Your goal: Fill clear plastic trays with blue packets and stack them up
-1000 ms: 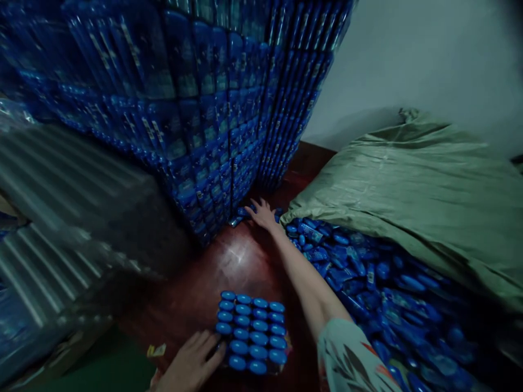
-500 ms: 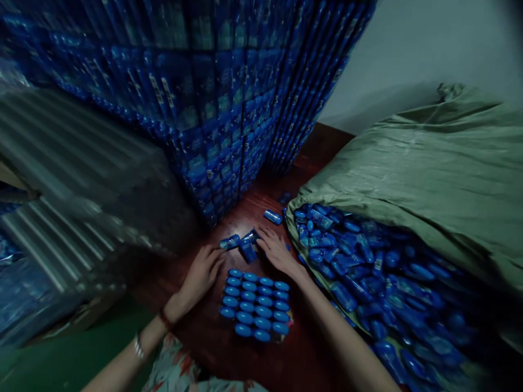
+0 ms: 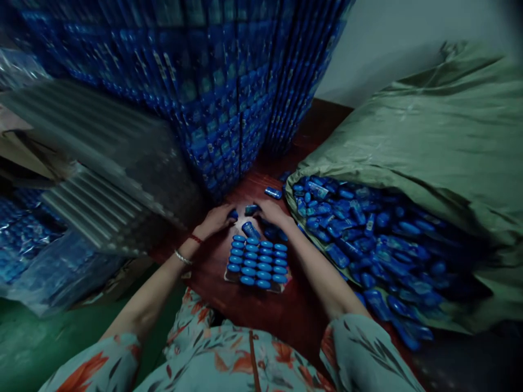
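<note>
Left hand (image 3: pixel 218 219), fingers curled on one blue bottle (image 3: pixel 233 214); right hand (image 3: pixel 273 212), fingers narrowed on a second bottle (image 3: pixel 252 209); both at the far side of the upright bottle rows (image 3: pixel 259 258), which we best avoid nudging.

- Tall blue stack (image 3: pixel 216 92) at the back
- Grey ridged block (image 3: pixel 110 136), left
- Clear plastic (image 3: pixel 49 280), far left
- Green floor (image 3: pixel 24 343), lower left
- Pale wall (image 3: pixel 392 32), upper right

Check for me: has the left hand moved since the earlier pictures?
Yes: forward. Judged against the tall blue stack, the left hand has come closer to the stack's foot.
</note>
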The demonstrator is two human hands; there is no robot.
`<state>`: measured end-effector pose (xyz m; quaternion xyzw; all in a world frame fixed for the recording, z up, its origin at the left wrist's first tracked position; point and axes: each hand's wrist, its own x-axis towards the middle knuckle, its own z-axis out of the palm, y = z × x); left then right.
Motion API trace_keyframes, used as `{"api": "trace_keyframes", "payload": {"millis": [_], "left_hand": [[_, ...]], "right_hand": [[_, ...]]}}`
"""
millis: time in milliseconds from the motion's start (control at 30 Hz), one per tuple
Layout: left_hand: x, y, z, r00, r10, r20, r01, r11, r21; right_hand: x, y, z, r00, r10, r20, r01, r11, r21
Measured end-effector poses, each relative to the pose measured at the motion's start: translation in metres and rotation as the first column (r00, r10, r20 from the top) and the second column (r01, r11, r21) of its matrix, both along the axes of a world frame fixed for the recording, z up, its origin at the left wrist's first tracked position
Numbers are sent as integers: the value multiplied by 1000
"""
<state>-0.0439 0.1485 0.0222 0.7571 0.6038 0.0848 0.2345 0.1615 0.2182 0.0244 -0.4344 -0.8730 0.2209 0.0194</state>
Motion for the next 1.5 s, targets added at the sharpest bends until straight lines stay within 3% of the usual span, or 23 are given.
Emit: {"api": "trace_keyframes", "payload": {"millis": [67, 133, 233, 300, 400, 500, 633, 733, 833, 967, 1167, 1267, 1400, 1500], "left_hand": [[-10, -28, -1, 988, 115, 100, -123, 990, 70], [-18, -66, -2, 930, 262, 257, -308, 938, 159], [-22, -134, -4, 827, 380, 414, -500, 834, 234], [-15, -173, -7, 819, 354, 451, -498, 829, 255], [5, -204, -16, 857, 203, 474, -389, 858, 336], [20, -205, -29, 895, 60, 441, -254, 883, 395], [16, -191, -40, 964, -118, 237, -1, 893, 450], [7, -183, -34, 962, -259, 82, 179, 831, 527], [0, -176, -23, 945, -326, -40, 297, 799, 523], [-4, -172, -15, 928, -361, -88, 349, 767, 539], [-3, -179, -25, 927, -369, -65, 331, 726, 603], [0, -181, -25, 940, -334, -63, 311, 769, 558], [2, -175, -13, 946, -315, -75, 319, 867, 384], [-2, -167, -5, 924, -375, -77, 380, 880, 286]], "right_hand": [[22, -21, 8, 987, -81, -139, 84, 996, 11], [56, -56, 20, 901, -211, -380, 220, 975, -20], [114, -123, 38, 774, -363, -518, 284, 931, -228], [143, -165, 42, 788, -411, -459, 264, 898, -351], [153, -209, 33, 801, -428, -418, 332, 899, -285], [131, -232, 13, 816, -368, -445, 359, 927, -108], [100, -248, -12, 877, -229, -421, 320, 935, 157], [97, -251, -22, 939, -89, -333, 223, 895, 387], [103, -248, -26, 966, 46, -254, 92, 858, 505], [108, -244, -28, 949, 148, -280, 39, 823, 567], [112, -247, -36, 920, 178, -348, 50, 830, 556], [112, -245, -38, 915, 191, -356, 44, 829, 558], [111, -239, -36, 925, 202, -323, 18, 825, 566], [110, -236, -33, 929, 206, -308, 4, 826, 564]]}}
